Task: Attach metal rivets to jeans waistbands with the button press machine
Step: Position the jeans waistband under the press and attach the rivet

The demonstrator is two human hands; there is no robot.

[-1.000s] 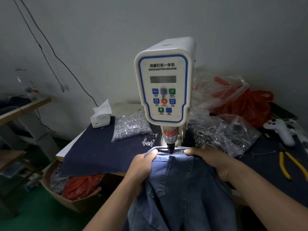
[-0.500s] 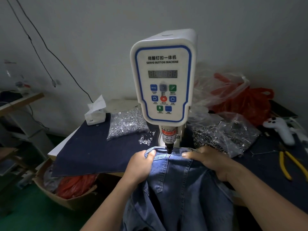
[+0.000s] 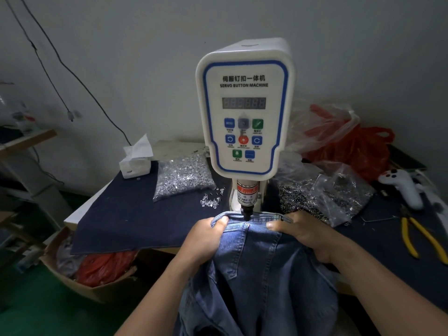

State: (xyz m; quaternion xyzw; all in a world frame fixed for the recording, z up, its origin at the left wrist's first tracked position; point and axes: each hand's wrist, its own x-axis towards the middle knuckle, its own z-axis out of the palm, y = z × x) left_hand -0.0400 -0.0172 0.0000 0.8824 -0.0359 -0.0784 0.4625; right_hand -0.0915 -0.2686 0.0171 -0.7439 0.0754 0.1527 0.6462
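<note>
Dim workshop, grey wall behind, with a bench (image 3: pixel 126 221) under dark cloth carrying the press (image 3: pixel 244 112). Both hands hold the jeans (image 3: pixel 257 275) by the waistband (image 3: pixel 254 217), which lies flat right under the punch (image 3: pixel 246 213). The left hand (image 3: pixel 206 238) is closed on the band's left end, thumb on top and fingers curled beneath the fold. The right hand (image 3: pixel 305 231) lies mostly flat on the denim, thumb stretched toward the punch and pressing the cloth down; whether its fingers pinch anything underneath I cannot tell. I judge the two are pulling the band taut between them so the rivet lands on smooth fabric, with the thumbs kept just off to each side of the punch, clear of its stroke. Beyond the left hand sit loose rivets (image 3: pixel 210 202) and a bag of them (image 3: pixel 184 177), near enough to reach. Beyond the right hand lies another bag (image 3: pixel 322 197), and further out the pliers (image 3: pixel 417 238).
</note>
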